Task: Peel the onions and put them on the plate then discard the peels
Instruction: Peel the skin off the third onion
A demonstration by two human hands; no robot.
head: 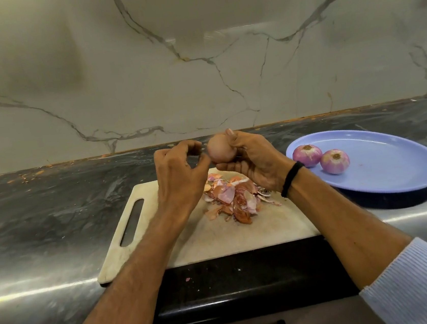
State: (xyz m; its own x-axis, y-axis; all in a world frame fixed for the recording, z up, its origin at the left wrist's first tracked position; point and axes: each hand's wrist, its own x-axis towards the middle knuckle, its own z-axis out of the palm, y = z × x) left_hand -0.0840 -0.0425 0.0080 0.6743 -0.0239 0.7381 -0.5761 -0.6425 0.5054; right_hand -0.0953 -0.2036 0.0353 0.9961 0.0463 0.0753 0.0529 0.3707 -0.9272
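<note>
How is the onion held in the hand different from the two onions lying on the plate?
The held onion looks pale tan, apparently unpeeled; the plate onions are purple-white, peeled. The held onion is up in the right hand; the plate onions rest on the blue plate. All are round.

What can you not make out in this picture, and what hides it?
Head view: part of the onion, covered by the right hand.
Head view: whether the left hand pinches peel; too small.
Head view: some peels, behind the left hand.
</note>
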